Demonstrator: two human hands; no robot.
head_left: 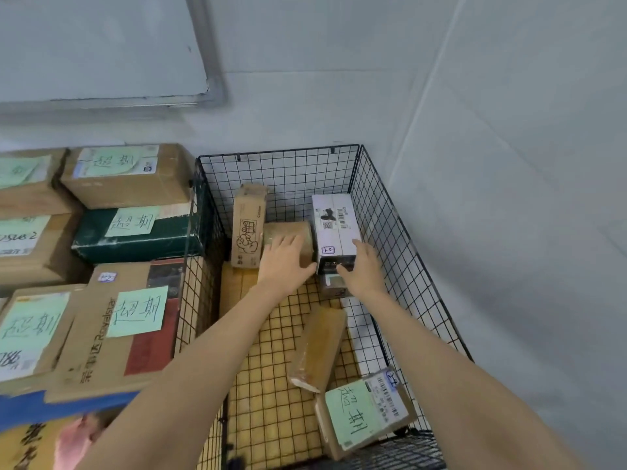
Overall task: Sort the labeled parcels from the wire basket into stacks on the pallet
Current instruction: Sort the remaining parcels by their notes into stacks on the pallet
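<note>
White parcel (334, 228), barcode label, black print, at wire basket's (400, 232) 1 o'clock corner. Right hand's (364, 269) fingers together on its side, maybe gripping; left hand's (285, 259) flat, slightly spread, on brown taped parcel (288, 228).

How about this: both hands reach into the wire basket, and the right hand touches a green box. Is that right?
Not quite. The head view shows the right hand touching a white box, not a green one. The left hand reaches into the wire basket too.
</note>
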